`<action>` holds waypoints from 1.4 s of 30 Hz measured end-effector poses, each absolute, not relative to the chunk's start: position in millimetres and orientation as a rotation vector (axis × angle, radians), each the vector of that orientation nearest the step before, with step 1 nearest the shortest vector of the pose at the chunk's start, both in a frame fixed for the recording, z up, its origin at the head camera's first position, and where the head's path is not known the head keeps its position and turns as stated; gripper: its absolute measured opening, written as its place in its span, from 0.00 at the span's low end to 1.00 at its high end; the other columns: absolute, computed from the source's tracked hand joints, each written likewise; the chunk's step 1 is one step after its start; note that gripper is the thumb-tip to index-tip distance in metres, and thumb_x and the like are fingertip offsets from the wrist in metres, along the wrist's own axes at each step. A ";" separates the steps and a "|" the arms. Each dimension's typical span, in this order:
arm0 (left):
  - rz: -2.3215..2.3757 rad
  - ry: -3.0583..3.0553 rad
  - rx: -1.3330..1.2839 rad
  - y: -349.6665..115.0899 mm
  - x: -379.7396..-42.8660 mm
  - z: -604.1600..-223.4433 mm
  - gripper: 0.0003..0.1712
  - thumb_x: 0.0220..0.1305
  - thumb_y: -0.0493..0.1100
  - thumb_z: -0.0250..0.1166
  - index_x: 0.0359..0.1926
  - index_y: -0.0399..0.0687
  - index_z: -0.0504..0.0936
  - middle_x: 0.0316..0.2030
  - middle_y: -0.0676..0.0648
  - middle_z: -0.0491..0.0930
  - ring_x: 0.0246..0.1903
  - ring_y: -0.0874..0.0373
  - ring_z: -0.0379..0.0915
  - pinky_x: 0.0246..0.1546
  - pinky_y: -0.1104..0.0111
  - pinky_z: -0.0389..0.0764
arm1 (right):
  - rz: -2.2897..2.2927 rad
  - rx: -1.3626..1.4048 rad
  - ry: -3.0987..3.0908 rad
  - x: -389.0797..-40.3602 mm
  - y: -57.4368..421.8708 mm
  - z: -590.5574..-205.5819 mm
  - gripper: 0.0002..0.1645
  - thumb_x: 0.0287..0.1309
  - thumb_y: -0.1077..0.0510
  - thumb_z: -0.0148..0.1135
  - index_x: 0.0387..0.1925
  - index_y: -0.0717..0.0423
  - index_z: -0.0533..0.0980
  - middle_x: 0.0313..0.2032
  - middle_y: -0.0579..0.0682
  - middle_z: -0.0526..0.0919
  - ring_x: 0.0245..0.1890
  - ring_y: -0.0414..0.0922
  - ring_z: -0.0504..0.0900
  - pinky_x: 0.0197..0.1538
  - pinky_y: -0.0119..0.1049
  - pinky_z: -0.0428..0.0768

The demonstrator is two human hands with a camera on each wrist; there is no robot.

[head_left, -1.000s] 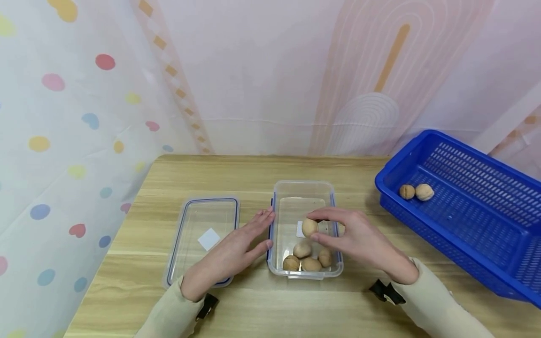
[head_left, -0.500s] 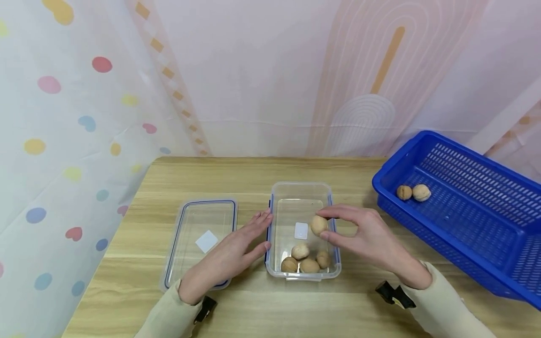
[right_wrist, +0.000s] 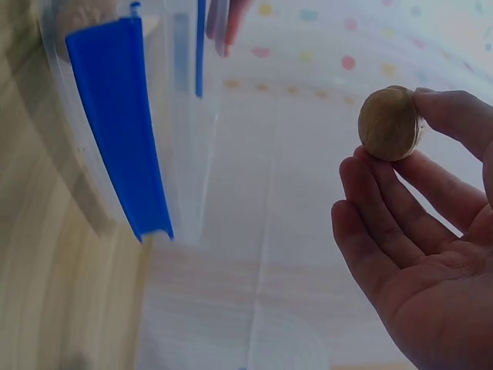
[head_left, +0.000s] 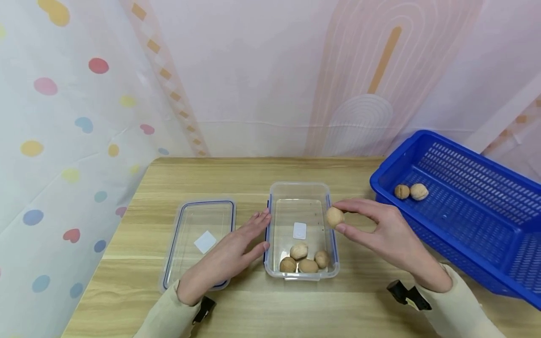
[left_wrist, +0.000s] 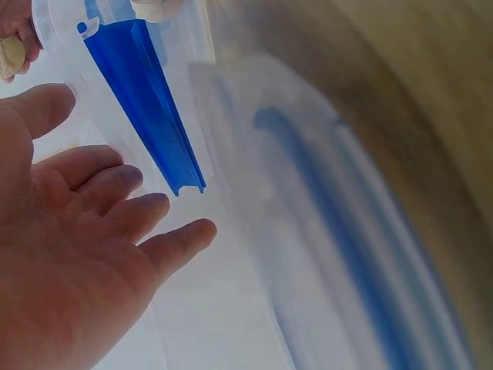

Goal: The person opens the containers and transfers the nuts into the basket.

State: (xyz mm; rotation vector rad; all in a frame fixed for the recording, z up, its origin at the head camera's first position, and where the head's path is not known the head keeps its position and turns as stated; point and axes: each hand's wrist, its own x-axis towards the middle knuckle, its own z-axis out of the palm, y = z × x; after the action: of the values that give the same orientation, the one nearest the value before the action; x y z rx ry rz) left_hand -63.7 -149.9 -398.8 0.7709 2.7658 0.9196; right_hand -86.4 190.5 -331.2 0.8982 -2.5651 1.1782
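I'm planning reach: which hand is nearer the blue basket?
Right. The right hand, pinching a walnut, is between the clear container and the blue basket; the left hand is farther off, at the container's left side.

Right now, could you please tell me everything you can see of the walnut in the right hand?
The walnut is pale tan and roundish, with a hard-looking shell; the right wrist view shows what looks like a seam near one edge. It looks whole on the sides in view. The right hand pinches it between thumb and fingers, off the table, near the clear box's right rim.
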 end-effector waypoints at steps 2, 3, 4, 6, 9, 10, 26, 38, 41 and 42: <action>0.917 2.768 0.772 -150.1 -63.6 -399.0 0.37 0.81 0.52 0.55 0.80 0.41 0.56 0.81 0.45 0.50 0.79 0.44 0.46 0.76 0.45 0.55 | 1.192 0.881 -2.550 -85.7 195.6 -327.7 0.23 0.58 0.62 0.77 0.56 0.48 0.85 0.53 0.43 0.87 0.55 0.40 0.83 0.58 0.23 0.76; 0.918 2.768 0.773 -150.3 -63.5 -399.1 0.37 0.81 0.52 0.55 0.80 0.41 0.56 0.81 0.45 0.50 0.79 0.44 0.47 0.75 0.45 0.55 | 1.201 0.871 -2.542 -85.1 198.2 -325.9 0.24 0.58 0.63 0.76 0.56 0.48 0.85 0.53 0.43 0.87 0.55 0.39 0.83 0.58 0.21 0.75; 0.916 2.770 0.775 -150.4 -63.4 -399.1 0.37 0.81 0.52 0.55 0.80 0.40 0.57 0.81 0.45 0.50 0.79 0.44 0.47 0.75 0.45 0.55 | 1.207 0.860 -2.536 -84.8 200.9 -324.1 0.24 0.58 0.63 0.76 0.57 0.48 0.85 0.53 0.43 0.87 0.55 0.37 0.82 0.58 0.20 0.74; 0.912 2.772 0.777 -150.5 -63.4 -399.0 0.37 0.81 0.51 0.55 0.80 0.40 0.57 0.81 0.45 0.50 0.79 0.44 0.47 0.76 0.46 0.55 | 1.225 0.839 -2.526 -83.8 206.0 -320.2 0.24 0.59 0.65 0.75 0.57 0.49 0.85 0.53 0.44 0.87 0.55 0.33 0.81 0.57 0.19 0.74; 0.904 2.778 0.781 -150.6 -63.2 -398.9 0.36 0.81 0.51 0.55 0.80 0.40 0.57 0.81 0.45 0.50 0.79 0.45 0.47 0.76 0.46 0.55 | 1.229 0.807 -2.520 -81.7 213.8 -313.7 0.24 0.59 0.66 0.74 0.57 0.50 0.85 0.53 0.47 0.87 0.55 0.30 0.80 0.57 0.18 0.75; 0.900 2.780 0.783 -150.5 -63.3 -398.8 0.36 0.80 0.51 0.56 0.80 0.40 0.57 0.81 0.45 0.50 0.79 0.45 0.47 0.76 0.46 0.55 | 1.228 0.795 -2.517 -81.1 216.4 -311.4 0.24 0.59 0.67 0.74 0.57 0.50 0.85 0.53 0.48 0.87 0.56 0.29 0.80 0.57 0.18 0.75; 0.863 2.791 0.788 -149.6 -63.7 -396.7 0.37 0.80 0.50 0.56 0.80 0.39 0.56 0.80 0.42 0.51 0.78 0.42 0.47 0.75 0.45 0.55 | 1.074 0.498 -2.663 -73.9 264.6 -284.4 0.23 0.64 0.61 0.72 0.60 0.47 0.83 0.54 0.37 0.85 0.54 0.21 0.77 0.53 0.11 0.71; 0.862 2.812 0.800 -153.1 -63.3 -398.5 0.37 0.80 0.50 0.56 0.80 0.38 0.57 0.80 0.41 0.51 0.78 0.41 0.48 0.74 0.44 0.56 | 0.933 0.339 -2.821 -84.1 296.4 -270.3 0.24 0.69 0.53 0.69 0.63 0.53 0.80 0.60 0.61 0.82 0.48 0.10 0.68 0.46 0.05 0.66; 0.866 2.814 0.792 -154.8 -62.1 -398.9 0.37 0.80 0.50 0.56 0.80 0.38 0.57 0.80 0.42 0.51 0.78 0.41 0.48 0.74 0.43 0.57 | 0.922 0.318 -2.828 -86.4 300.0 -267.6 0.24 0.69 0.52 0.68 0.63 0.53 0.80 0.59 0.60 0.81 0.48 0.10 0.67 0.46 0.05 0.65; 0.867 2.814 0.790 -155.1 -61.9 -399.0 0.37 0.80 0.50 0.56 0.80 0.38 0.57 0.80 0.42 0.51 0.78 0.41 0.48 0.74 0.43 0.57 | 0.917 0.317 -2.827 -87.3 301.5 -266.8 0.23 0.70 0.52 0.68 0.63 0.53 0.80 0.59 0.60 0.81 0.48 0.10 0.66 0.46 0.05 0.65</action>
State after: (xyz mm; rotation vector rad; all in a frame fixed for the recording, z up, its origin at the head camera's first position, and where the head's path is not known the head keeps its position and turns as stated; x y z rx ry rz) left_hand -61.9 -155.1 -399.0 0.7898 2.8137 0.8671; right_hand -87.3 301.5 -266.8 0.3166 -2.8273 0.9169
